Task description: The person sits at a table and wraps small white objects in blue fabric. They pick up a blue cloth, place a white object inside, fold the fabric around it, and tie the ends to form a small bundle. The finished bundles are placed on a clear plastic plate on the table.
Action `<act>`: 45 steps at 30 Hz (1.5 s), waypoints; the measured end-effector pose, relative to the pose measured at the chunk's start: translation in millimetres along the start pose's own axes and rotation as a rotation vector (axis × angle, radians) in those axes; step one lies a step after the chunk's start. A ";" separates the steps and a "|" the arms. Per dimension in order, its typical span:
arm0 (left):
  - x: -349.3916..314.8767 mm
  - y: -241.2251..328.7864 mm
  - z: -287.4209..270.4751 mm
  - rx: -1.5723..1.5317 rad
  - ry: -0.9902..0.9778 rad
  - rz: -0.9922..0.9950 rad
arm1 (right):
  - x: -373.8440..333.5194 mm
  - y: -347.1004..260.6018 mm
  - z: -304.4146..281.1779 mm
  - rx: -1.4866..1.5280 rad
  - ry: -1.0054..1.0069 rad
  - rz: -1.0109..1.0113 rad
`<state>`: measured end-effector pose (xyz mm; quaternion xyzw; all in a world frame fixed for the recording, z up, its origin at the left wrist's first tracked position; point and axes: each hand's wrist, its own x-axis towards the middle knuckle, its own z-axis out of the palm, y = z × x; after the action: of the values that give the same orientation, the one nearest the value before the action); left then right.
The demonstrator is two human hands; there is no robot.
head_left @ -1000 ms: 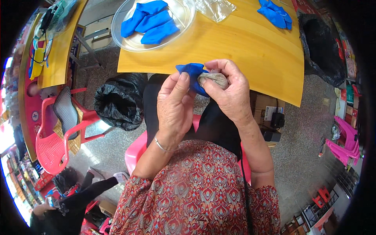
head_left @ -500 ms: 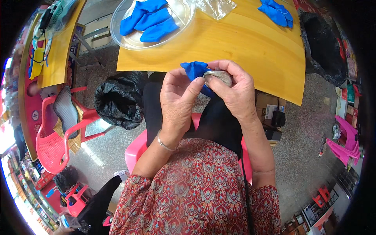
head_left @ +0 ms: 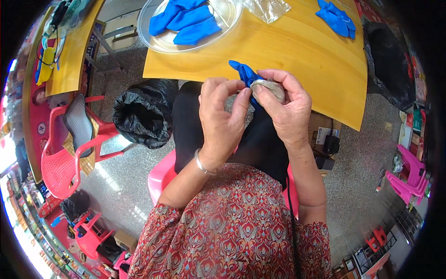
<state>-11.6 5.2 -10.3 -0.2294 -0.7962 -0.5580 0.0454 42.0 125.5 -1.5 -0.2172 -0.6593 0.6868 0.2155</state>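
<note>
A small blue cloth piece [head_left: 246, 70] sticks up, bunched, between my two hands above my lap. My right hand [head_left: 289, 107] is closed on it along with a rounded greyish-beige pad [head_left: 272, 89], its thumb pressed on the pad. My left hand [head_left: 222, 107] is beside the cloth, with thumb and index fingertips close together in a pinch. Whatever those tips hold, if anything, is too small or hidden. Beyond my hands, several similar blue cloth pieces [head_left: 188, 22] lie in a round clear plastic tub [head_left: 160, 46].
The tub stands on a yellow wooden table [head_left: 297, 65], near a clear plastic bag [head_left: 269, 9] and more blue cloth [head_left: 335, 19]. A black-lined bin [head_left: 141, 114] and a pink chair [head_left: 62, 162] stand at left. A black bag [head_left: 388, 60] hangs at right.
The blue cloth now points up and left more narrowly. My left fingertips have shifted from its upper part to its side. The dark-clothed person at lower left has left the view.
</note>
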 end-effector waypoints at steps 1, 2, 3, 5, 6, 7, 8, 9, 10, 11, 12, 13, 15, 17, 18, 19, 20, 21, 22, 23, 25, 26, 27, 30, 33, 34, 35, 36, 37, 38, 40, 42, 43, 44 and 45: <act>1.5 -0.1 0.1 -0.043 -0.019 -0.019 | 0.9 0.5 -0.3 0.005 0.001 0.012; 3.0 1.4 -0.4 -0.018 -0.028 -0.002 | 1.5 0.5 -0.8 0.007 -0.004 0.022; 5.0 3.6 -1.1 0.008 -0.038 0.016 | 2.2 0.0 -1.3 0.009 -0.008 0.033; 5.3 3.6 -0.3 0.026 -0.024 0.022 | 2.7 1.1 -1.1 -0.005 -0.010 0.025; 5.0 3.0 1.7 0.019 -0.001 0.012 | 3.2 2.1 -0.7 -0.020 -0.007 0.007; 5.5 2.5 3.4 0.012 0.022 0.002 | 4.2 2.7 -0.8 -0.035 -0.002 -0.012; 5.8 0.9 4.1 -0.001 0.024 0.016 | 5.7 4.3 -0.2 -0.096 0.012 -0.070; 5.7 -1.5 4.6 -0.014 0.026 0.029 | 7.2 6.7 0.9 -0.157 0.027 -0.129; 5.7 -3.1 4.8 -0.027 0.029 0.042 | 8.2 8.2 1.5 -0.218 0.041 -0.187; 5.6 -3.7 4.8 -0.049 0.026 0.058 | 7.6 8.2 1.3 -0.290 0.045 -0.247; 5.4 -3.9 4.7 -0.072 0.023 0.074 | 6.3 7.9 1.0 -0.362 0.050 -0.307; 5.1 -4.2 4.2 -0.092 0.020 0.091 | 5.6 8.1 1.2 -0.432 0.054 -0.367; 3.2 -2.5 4.1 -0.118 0.028 0.092 | 6.9 6.3 0.1 -0.476 0.039 -0.431; 2.3 -1.6 5.2 -0.139 0.040 0.102 | 8.3 2.1 -1.2 -0.505 0.029 -0.459; 2.3 -1.9 5.8 -0.144 0.048 0.113 | 9.5 -0.1 -0.7 -0.510 0.026 -0.455; 3.3 -1.8 6.5 -0.151 0.056 0.127 | 11.2 -1.9 -0.9 -0.515 0.025 -0.454; 3.5 -1.9 6.3 -0.219 0.017 0.078 | 12.1 -2.1 -1.7 -0.451 0.036 -0.413; 2.9 -2.7 5.5 -0.286 -0.022 0.029 | 12.6 -1.6 -2.6 -0.387 0.047 -0.373; 2.8 -3.7 4.9 -0.351 -0.061 -0.019 | 13.3 -1.7 -2.9 -0.320 0.057 -0.333; 2.2 -9.0 7.0 -0.627 -0.097 -0.119 | 13.0 -1.8 -3.7 -0.258 0.041 -0.286; 7.9 -14.1 2.4 -0.860 -0.063 -0.318 | 10.4 -0.7 -6.1 -0.136 0.012 -0.186; 13.0 -8.9 0.8 -0.983 -0.039 -0.421 | 10.1 -0.3 -5.2 -0.126 0.007 -0.183; 15.3 -7.0 1.6 -0.972 -0.060 -0.485 | 10.4 0.3 -2.5 -0.115 0.002 -0.180; 14.2 -14.4 0.3 -1.115 -0.282 -0.636 | 15.9 3.1 0.7 -0.188 0.007 -0.284; 9.9 -10.4 -2.7 -1.061 -0.297 -0.600 | 19.6 3.4 -0.4 -0.308 0.010 -0.428; 8.5 -8.8 -4.1 -1.072 -0.303 -0.615 | 19.9 3.2 -0.7 -0.343 0.005 -0.474; 5.5 -6.7 -4.2 -1.087 -0.275 -0.657 | 18.7 4.4 -2.4 -0.339 -0.025 -0.456; 2.0 -4.3 -3.5 -1.102 -0.246 -0.698 | 16.0 6.7 -5.2 -0.335 -0.056 -0.436; -0.2 -3.2 -3.1 -1.117 -0.215 -0.741 | 13.4 5.9 -6.7 -0.331 -0.090 -0.417; -1.5 -6.1 -3.0 -1.153 -0.215 -0.758 | 10.7 2.4 -8.6 -0.326 -0.139 -0.391; -4.4 -14.3 -4.0 -1.224 -0.214 -0.791 | 6.7 -8.1 -12.4 -0.314 -0.238 -0.340; -5.2 -13.9 -6.3 -1.203 -0.231 -0.799 | 4.5 -8.7 -20.2 -0.430 -0.331 -0.412; -5.9 -13.8 -7.3 -1.195 -0.242 -0.804 | 1.9 -10.3 -23.3 -0.458 -0.368 -0.416; -5.4 -13.1 -10.1 -1.183 -0.270 -0.814 | 0.6 -11.5 -26.2 -0.485 -0.405 -0.420; -4.2 -11.7 -14.0 -1.170 -0.298 -0.825 | 1.0 -12.0 -29.0 -0.463 -0.442 -0.409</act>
<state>-15.3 -12.1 -16.5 0.0289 -0.3872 -0.8267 -0.4073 58.2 150.1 9.4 0.0292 -0.8573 0.4927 0.1460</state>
